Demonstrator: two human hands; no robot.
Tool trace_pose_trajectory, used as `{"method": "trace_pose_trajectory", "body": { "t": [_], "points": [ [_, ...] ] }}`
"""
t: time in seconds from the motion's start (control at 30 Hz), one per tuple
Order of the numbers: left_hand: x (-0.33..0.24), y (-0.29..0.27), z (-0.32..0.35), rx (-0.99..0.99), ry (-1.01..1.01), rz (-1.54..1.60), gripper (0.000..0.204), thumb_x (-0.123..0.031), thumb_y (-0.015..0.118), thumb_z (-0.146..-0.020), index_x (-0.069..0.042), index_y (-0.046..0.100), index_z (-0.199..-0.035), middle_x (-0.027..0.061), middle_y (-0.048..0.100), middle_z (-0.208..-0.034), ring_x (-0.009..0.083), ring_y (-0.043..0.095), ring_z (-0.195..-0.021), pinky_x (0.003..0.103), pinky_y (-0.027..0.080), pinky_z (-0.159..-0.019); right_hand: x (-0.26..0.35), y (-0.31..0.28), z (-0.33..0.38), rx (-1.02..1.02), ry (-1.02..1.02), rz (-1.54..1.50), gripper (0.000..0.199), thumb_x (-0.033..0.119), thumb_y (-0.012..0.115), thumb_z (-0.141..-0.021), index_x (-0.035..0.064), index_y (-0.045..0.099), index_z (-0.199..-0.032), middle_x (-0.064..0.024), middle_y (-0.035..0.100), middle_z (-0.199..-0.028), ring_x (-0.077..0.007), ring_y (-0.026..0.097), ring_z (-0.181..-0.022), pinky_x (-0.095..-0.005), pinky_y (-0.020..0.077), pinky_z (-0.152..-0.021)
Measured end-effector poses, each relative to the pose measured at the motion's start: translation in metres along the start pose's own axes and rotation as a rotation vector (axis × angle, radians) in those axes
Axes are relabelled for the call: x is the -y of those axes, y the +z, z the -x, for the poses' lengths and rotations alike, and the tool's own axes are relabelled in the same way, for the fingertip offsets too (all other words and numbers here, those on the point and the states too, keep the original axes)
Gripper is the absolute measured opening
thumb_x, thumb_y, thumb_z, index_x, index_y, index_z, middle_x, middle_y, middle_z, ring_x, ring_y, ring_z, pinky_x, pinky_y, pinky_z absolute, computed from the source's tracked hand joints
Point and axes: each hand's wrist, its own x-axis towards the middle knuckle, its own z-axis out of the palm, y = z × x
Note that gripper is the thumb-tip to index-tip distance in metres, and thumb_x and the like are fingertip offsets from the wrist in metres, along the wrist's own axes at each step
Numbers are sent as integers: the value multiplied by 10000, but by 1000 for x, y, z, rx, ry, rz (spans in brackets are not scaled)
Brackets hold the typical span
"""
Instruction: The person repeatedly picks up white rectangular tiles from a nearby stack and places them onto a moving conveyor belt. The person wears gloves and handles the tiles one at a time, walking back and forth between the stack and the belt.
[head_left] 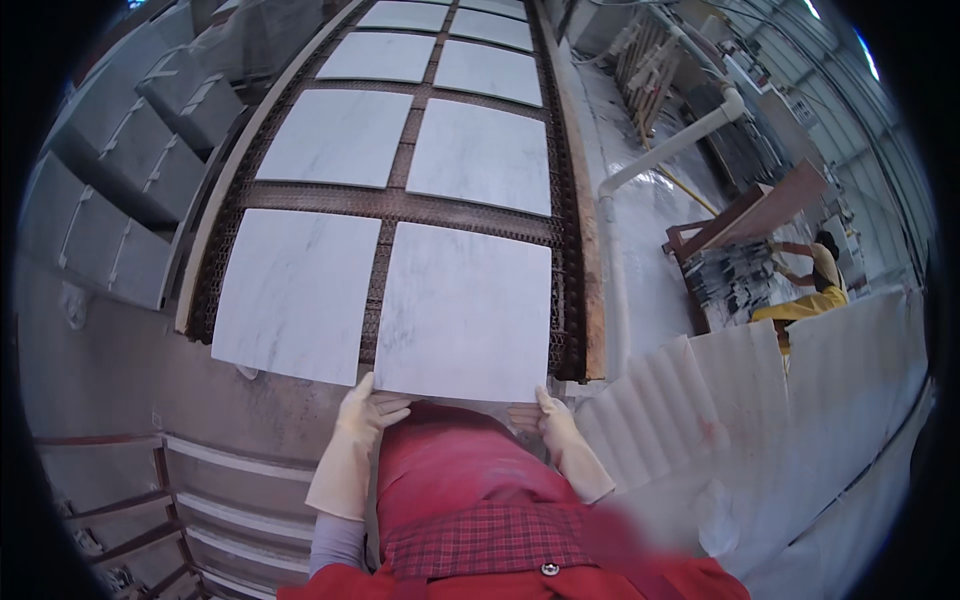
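Observation:
A square white stone tile [465, 310] with faint grey veins lies at the near right end of a mesh conveyor, its near edge jutting past the belt. My left hand [368, 412], in a cream rubber glove, grips its near left corner. The near right corner is held by my gloved right hand [545, 418]. Both thumbs rest at the tile's edge, with the fingers below it. Just left of this tile, across a narrow gap, lies a matching tile [297, 292] that neither hand is holding.
More white tiles [480, 152] lie in two rows along the conveyor belt [400, 205]. Grey slabs [130, 150] stand stacked at the left. A metal rack [235, 500] is at lower left, corrugated sheeting [740, 400] at right. Farther right, a person [815, 280] works by a pile of dark pieces.

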Motion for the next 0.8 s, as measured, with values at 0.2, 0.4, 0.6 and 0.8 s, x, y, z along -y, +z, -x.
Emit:
{"method": "trace_pose_trajectory", "body": {
  "t": [0.2, 0.4, 0.6, 0.8],
  "points": [
    [15, 13, -10, -10, 144, 54, 501, -423, 390, -976, -5, 435, -1249, 258, 565, -1123, 421, 577, -1018, 570, 471, -880, -4, 2, -9, 15, -39, -36, 650, 491, 418, -951, -127, 530, -1122, -276, 623, -1055, -333, 632, -973, -402, 504, -890],
    [16, 11, -14, -60, 128, 121, 458, -390, 448, -964, 1, 442, -1203, 274, 569, -1086, 447, 592, -964, 597, 500, -810, -3, 6, -5, 63, -66, -42, 693, 520, 392, -948, -129, 492, -1168, -292, 604, -1082, -354, 614, -1004, -432, 489, -908],
    [16, 7, -22, -41, 119, 119, 504, -404, 487, -944, 2, 424, -1236, 262, 560, -1116, 459, 586, -965, 600, 508, -789, -10, -3, -19, 86, -77, -4, 733, 548, 386, -939, -136, 460, -1194, -297, 586, -1118, -366, 602, -1011, -446, 475, -920],
    [23, -12, -33, 68, 84, 145, 535, -413, 536, -915, 1, 429, -1236, 266, 581, -1066, 446, 592, -962, 600, 506, -788, -16, -15, -10, 69, -129, 3, 741, 569, 350, -940, -107, 446, -1230, -279, 583, -1127, -360, 601, -1005, -438, 471, -907]
  ]
}}
